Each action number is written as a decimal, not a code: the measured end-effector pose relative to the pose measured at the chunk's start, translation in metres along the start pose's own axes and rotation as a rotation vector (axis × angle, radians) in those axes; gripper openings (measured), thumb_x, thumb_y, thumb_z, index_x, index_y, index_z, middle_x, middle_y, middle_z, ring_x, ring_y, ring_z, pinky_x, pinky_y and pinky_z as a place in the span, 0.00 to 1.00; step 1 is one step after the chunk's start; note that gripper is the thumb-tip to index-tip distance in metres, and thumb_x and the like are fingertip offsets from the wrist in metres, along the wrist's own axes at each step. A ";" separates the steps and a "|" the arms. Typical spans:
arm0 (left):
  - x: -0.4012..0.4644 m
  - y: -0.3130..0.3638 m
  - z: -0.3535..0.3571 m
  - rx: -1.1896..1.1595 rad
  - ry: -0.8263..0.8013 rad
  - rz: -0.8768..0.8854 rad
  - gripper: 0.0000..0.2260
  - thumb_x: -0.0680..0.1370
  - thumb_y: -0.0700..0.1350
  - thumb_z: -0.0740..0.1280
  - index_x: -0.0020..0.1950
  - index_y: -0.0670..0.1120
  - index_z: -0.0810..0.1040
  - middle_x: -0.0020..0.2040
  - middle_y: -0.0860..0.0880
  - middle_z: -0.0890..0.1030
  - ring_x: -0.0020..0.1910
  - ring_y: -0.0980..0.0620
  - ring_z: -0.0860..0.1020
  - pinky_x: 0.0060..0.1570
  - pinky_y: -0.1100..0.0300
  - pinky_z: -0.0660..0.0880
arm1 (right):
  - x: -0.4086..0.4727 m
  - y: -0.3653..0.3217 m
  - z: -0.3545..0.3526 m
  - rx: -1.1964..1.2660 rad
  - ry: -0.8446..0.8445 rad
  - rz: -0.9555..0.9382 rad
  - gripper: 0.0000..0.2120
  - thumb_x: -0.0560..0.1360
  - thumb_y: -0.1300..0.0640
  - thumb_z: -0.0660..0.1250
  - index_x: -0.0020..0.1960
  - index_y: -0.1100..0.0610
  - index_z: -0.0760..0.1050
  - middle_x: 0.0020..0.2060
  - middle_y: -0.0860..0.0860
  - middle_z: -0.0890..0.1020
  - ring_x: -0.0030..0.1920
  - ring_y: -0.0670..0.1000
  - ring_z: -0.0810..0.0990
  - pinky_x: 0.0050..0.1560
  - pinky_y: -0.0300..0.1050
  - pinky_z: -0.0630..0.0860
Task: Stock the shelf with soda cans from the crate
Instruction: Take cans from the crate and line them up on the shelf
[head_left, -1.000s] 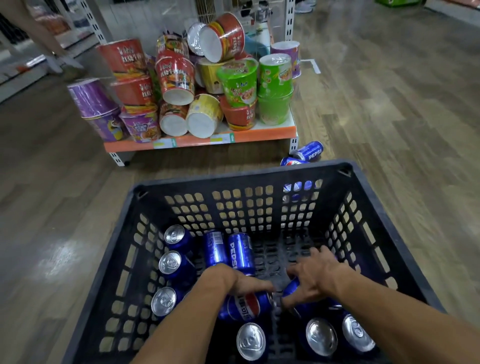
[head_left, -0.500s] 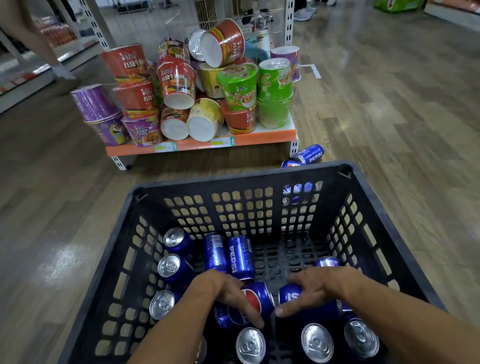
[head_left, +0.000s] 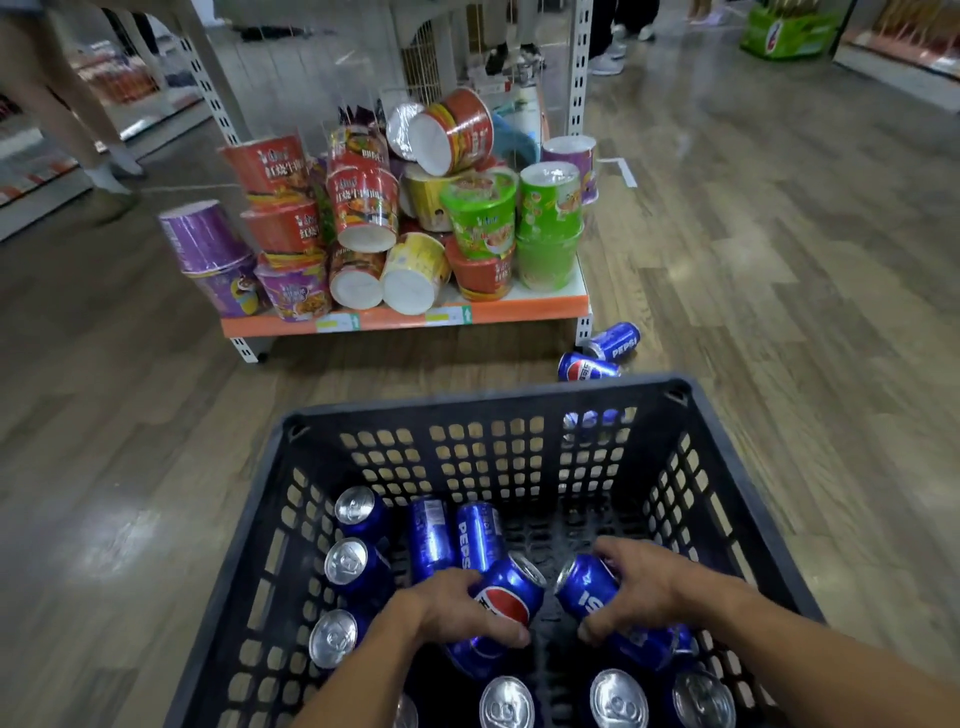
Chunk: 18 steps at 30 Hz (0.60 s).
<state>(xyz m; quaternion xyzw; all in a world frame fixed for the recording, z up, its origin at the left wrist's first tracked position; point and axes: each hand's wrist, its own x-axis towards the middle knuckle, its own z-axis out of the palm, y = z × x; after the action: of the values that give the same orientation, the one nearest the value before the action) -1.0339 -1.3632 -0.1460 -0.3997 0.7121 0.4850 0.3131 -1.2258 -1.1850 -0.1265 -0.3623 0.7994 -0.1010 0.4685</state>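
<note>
A black plastic crate (head_left: 737, 467) stands on the floor right below me with several blue soda cans in it, some upright (head_left: 347, 566), some lying flat (head_left: 478, 530). My left hand (head_left: 447, 608) is shut on one blue can (head_left: 506, 603), tilted and raised off the crate's bottom. My right hand (head_left: 649, 587) is shut on a second blue can (head_left: 587, 587), also tilted. The low shelf (head_left: 519, 310) with an orange front edge stands beyond the crate, piled with instant noodle cups.
Two more blue cans (head_left: 615, 340) lie on the wooden floor by the shelf's right foot. Noodle cups (head_left: 363, 208) are heaped untidily across the shelf. A person's legs (head_left: 78, 130) stand at the far left; other shelving runs along both sides.
Both hands have closed around a can each and lifted them up off the crate's bottom. The view has tilted slightly so the shelf sits lower in frame.
</note>
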 end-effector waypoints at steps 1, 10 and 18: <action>-0.008 0.003 0.000 -0.058 0.013 0.028 0.41 0.53 0.65 0.83 0.63 0.54 0.79 0.56 0.56 0.83 0.53 0.57 0.83 0.59 0.59 0.79 | -0.009 -0.005 -0.006 0.020 0.030 -0.006 0.38 0.54 0.39 0.81 0.60 0.47 0.72 0.53 0.45 0.81 0.51 0.45 0.81 0.55 0.44 0.80; -0.147 0.067 -0.029 -0.382 0.046 0.169 0.30 0.59 0.55 0.84 0.58 0.52 0.82 0.51 0.55 0.86 0.50 0.56 0.85 0.57 0.58 0.79 | -0.130 -0.086 -0.077 0.194 0.265 -0.017 0.30 0.55 0.39 0.79 0.51 0.47 0.72 0.43 0.43 0.83 0.42 0.41 0.82 0.42 0.36 0.77; -0.310 0.139 -0.093 -0.454 0.099 0.260 0.23 0.63 0.52 0.84 0.55 0.51 0.83 0.50 0.51 0.87 0.49 0.53 0.85 0.57 0.55 0.80 | -0.253 -0.190 -0.166 0.264 0.287 -0.047 0.36 0.52 0.37 0.80 0.54 0.47 0.73 0.45 0.44 0.85 0.44 0.43 0.84 0.49 0.46 0.82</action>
<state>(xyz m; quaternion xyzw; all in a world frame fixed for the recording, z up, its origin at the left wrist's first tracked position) -1.0109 -1.3392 0.2044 -0.3880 0.6448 0.6484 0.1154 -1.1945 -1.1798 0.2294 -0.2980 0.8293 -0.2666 0.3904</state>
